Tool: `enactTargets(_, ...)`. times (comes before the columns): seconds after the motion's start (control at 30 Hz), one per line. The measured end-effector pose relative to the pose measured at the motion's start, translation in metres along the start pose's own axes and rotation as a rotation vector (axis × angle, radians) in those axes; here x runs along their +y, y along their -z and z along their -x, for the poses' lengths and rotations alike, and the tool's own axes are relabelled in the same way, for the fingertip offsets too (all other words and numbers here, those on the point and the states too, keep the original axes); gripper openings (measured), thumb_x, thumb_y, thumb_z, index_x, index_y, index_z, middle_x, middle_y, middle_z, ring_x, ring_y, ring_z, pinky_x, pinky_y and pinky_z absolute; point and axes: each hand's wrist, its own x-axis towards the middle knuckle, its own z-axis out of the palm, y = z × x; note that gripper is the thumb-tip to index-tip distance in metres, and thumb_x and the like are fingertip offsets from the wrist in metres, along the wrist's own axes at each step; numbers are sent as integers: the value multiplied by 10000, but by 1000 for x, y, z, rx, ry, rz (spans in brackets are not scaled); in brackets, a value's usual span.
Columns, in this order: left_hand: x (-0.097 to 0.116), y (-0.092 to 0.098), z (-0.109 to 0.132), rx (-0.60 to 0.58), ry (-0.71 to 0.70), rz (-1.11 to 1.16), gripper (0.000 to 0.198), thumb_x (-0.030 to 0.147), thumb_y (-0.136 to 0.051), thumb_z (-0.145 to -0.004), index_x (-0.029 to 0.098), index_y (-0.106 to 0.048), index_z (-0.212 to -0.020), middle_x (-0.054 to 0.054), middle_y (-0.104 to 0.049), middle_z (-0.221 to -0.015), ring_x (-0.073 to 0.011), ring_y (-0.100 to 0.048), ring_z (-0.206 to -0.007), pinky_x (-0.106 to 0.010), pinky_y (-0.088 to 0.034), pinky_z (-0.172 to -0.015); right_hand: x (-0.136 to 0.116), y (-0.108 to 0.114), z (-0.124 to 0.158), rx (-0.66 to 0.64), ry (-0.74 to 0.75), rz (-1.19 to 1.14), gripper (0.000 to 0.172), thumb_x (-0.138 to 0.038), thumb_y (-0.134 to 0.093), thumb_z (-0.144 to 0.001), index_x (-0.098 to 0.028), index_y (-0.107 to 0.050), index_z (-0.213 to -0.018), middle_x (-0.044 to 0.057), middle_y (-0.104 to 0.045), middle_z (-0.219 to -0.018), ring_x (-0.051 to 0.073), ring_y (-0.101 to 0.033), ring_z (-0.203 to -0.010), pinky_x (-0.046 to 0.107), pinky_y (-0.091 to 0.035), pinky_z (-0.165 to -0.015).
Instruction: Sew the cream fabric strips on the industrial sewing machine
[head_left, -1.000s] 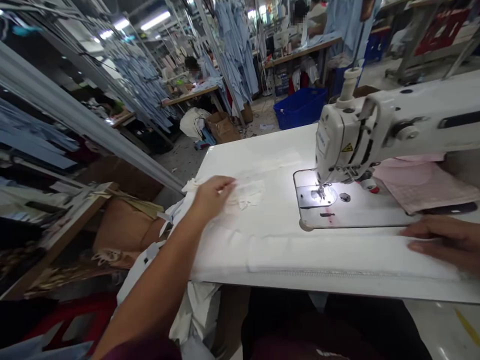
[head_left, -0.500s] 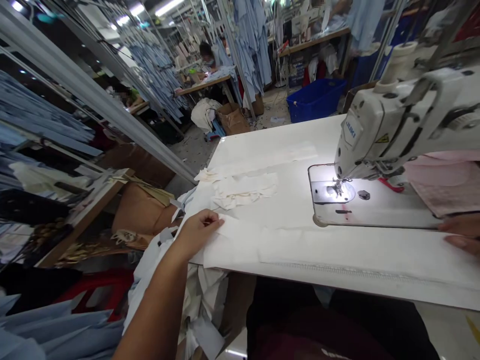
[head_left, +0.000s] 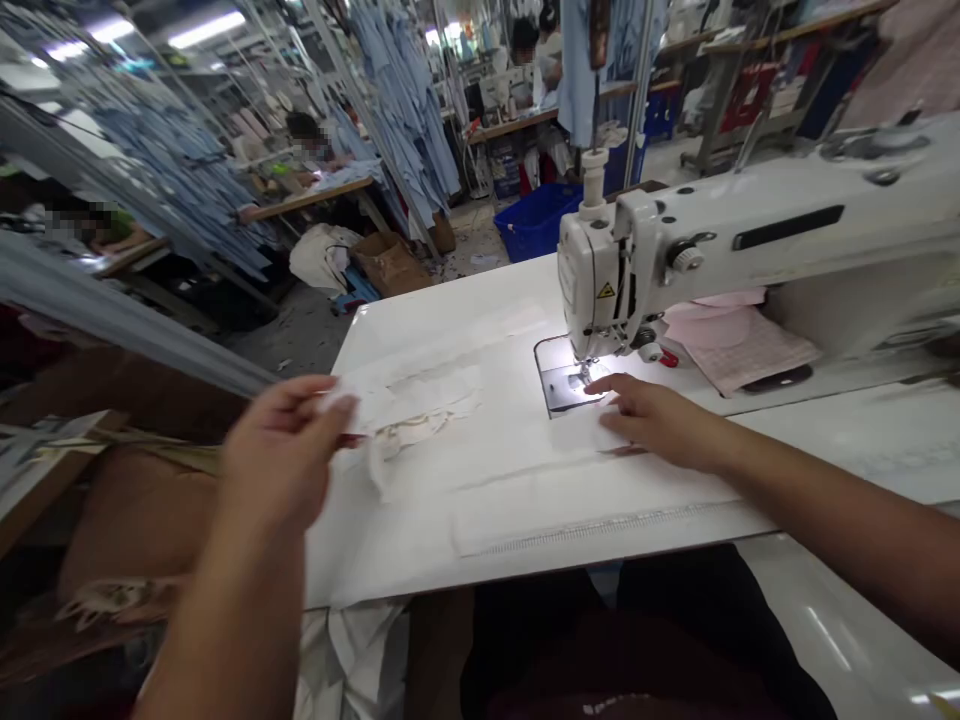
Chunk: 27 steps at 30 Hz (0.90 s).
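My left hand (head_left: 281, 455) is raised over the table's left edge, fingers pinched on a small white fabric piece (head_left: 352, 408); it is blurred by motion. My right hand (head_left: 649, 420) lies flat, fingers stretched, on white fabric (head_left: 525, 480) spread over the table, right beside the lit needle plate (head_left: 559, 385) of a white sewing machine (head_left: 735, 250). A small heap of white fabric pieces (head_left: 427, 400) lies between my hands.
Pink fabric (head_left: 739, 340) lies under the machine arm. White cloth hangs off the table's front left (head_left: 352, 650). A blue bin (head_left: 536, 220) and a cardboard box (head_left: 386, 262) stand on the floor beyond. Other people sit at far tables among hanging blue garments (head_left: 405, 110).
My left hand has lifted off the table's edge with a white piece. My right hand has slid left from the table's right end to the needle plate. The view has swung right.
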Motion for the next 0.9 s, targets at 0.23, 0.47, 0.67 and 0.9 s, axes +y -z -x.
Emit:
enactTargets(0.23, 17, -128, 40, -678, -9, -12, 189, 301, -619, -714, 195, -573, -863, 64, -427, -611, -77, -482, -500, -259, -550, -495, 0, 0, -1, 39, -48, -70, 358, -248, -398, -881, -198, -457, -1230, -52, -456, -621, 116, -472, -540, 251, -427, -545)
enactTargets(0.47, 24, -160, 51, -981, 115, 146, 118, 211, -454, -848, 195, -510, -950, -40, -652, -833, -160, -659, -770, -348, -568, -689, 12, 0, -5, 23, 47, -181, 439, -409, -441, -883, -183, -417, -1259, 11, -575, -769, 155, -547, -715, 285, -428, -645)
enactTargets(0.67, 8, -156, 29, -908, -57, 98, 248, 306, -525, -839, 212, -491, -1067, -84, -616, -1083, -215, -572, -1061, -386, -467, -877, 12, -7, -5, 113, 27, -109, 453, -279, -598, -776, -234, -481, -1212, 42, -550, -901, 174, -531, -815, 291, -403, -674)
enactTargets(0.9, 19, -152, 19, -1205, -176, -274, 228, 429, -557, -793, 224, -612, -873, -2, -617, -825, -178, -574, -787, -284, -424, -669, 16, -12, -3, 50, 167, -398, 431, -247, -498, -828, -240, -404, -1248, -7, -541, -793, 119, -480, -644, 263, -370, -576)
